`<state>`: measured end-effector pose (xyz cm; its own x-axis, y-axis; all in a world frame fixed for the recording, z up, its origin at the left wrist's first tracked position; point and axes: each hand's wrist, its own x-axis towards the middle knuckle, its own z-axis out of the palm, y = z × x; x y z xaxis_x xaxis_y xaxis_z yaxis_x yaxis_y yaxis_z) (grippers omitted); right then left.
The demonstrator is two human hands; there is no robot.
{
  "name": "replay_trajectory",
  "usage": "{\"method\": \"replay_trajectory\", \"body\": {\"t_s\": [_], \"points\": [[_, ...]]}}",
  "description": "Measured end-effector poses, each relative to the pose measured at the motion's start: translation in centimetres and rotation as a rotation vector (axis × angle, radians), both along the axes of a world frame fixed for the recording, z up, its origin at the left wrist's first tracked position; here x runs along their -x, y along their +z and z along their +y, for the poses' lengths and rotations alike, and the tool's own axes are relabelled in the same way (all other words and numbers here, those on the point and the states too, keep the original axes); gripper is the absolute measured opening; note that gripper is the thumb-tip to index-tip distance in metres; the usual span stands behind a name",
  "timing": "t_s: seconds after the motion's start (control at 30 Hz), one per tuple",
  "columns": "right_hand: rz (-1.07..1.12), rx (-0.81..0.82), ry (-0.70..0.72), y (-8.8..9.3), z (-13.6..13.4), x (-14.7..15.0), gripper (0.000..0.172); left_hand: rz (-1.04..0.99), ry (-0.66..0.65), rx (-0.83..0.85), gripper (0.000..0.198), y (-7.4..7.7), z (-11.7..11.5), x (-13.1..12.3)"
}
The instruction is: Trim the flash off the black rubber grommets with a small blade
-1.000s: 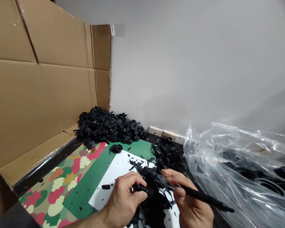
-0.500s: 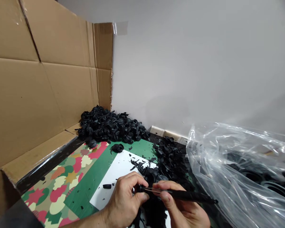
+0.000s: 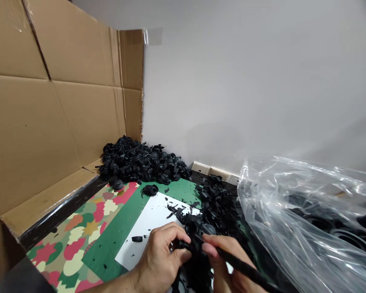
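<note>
My left hand [image 3: 163, 254] is closed in a pinch on a small black rubber-like part [image 3: 177, 244], mostly covered by the fingers. My right hand [image 3: 228, 264] grips a slim black-handled tool [image 3: 245, 269], its handle slanting down to the right. The tool's front end points toward the left hand and blends into the dark pieces behind it, so I cannot tell whether it touches the part. Under and just beyond both hands lie black scraps [image 3: 198, 221], spread over a white sheet [image 3: 140, 228].
A heap of black ribbed parts [image 3: 140, 160] sits by the cardboard wall [image 3: 88, 114]. Curled black trimmings [image 3: 219, 199] pile up behind the right hand. A clear plastic bag [image 3: 262, 203] with black rings is at right. A green mat [image 3: 110, 240] underlies the white sheet.
My right hand has swung the tool's handle end downward and its front slightly away from the left hand's part. The left hand stays almost in place.
</note>
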<state>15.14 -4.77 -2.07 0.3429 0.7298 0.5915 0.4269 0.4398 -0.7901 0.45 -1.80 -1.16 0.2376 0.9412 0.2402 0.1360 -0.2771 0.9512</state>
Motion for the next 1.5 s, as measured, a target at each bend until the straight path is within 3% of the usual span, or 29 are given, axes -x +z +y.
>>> {"method": "replay_trajectory", "body": {"t_s": [0.17,0.37,0.7,0.87,0.97,1.1,1.2,1.3,1.5], "points": [[0.171,0.087,-0.114,-0.8,0.4,-0.9,0.027,0.012,0.016,0.008,0.017,0.3,0.0,0.0],[0.478,0.051,0.041,-1.0,0.2,0.5,0.022,0.066,0.027,0.026,0.017,0.0,0.2,0.0],[0.42,0.005,0.197,-0.4,0.1,1.9,0.007,0.079,-0.016,-0.021,0.005,-0.1,0.0,0.0],[0.467,0.022,0.214,-0.3,0.0,2.5,0.012,0.086,-0.014,-0.041,0.006,-0.2,0.0,0.0],[0.351,-0.001,0.206,-0.3,0.0,2.4,0.014,0.1,-0.008,-0.037,0.005,-0.2,0.0,0.1],[0.018,-0.044,0.128,-0.3,0.2,0.9,0.022,0.112,-0.011,-0.004,0.007,-0.3,0.1,0.1],[-0.114,-0.071,-0.056,-0.4,0.4,-1.0,0.028,0.068,0.015,0.029,0.016,-0.3,0.1,0.0],[-0.063,0.008,-0.206,-1.1,0.8,-2.5,0.034,0.025,0.037,0.061,0.021,-0.3,0.2,0.0],[0.168,0.122,-0.217,-2.1,1.5,-3.0,0.038,-0.108,0.047,0.205,0.024,-0.1,0.5,0.3]]}}
